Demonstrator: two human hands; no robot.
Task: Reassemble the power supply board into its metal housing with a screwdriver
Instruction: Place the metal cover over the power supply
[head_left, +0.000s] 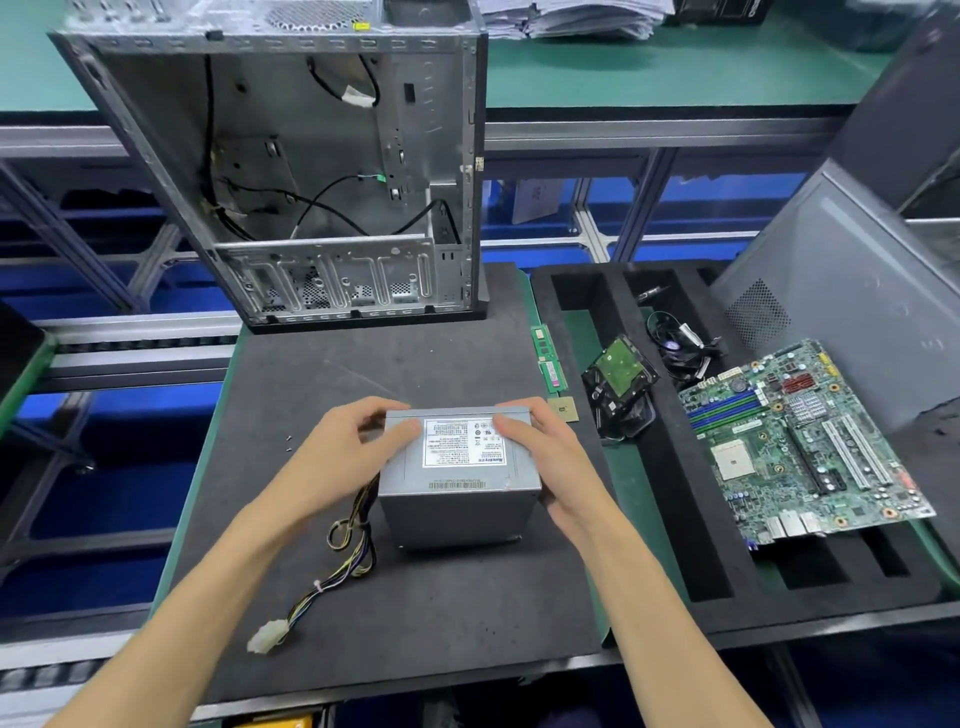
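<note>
A grey metal power supply housing (457, 499) with a white label on top stands on the dark mat (322, 374) in front of me. My left hand (348, 457) grips its left side, thumb on the top face. My right hand (550, 457) grips its right side, thumb on the label. A bundle of coloured wires (348, 551) with a white connector (266, 635) trails from its left side across the mat. Two small screws (289, 439) lie on the mat to the left. No screwdriver is in view.
An open, empty computer case (332, 171) stands upright at the back of the mat. To the right, a black foam tray (670, 499) holds a motherboard (800, 441), a hard drive (621, 376) and cables (680, 343). RAM sticks (548, 358) and a CPU (563, 409) lie between. A grey side panel (852, 291) leans at the right.
</note>
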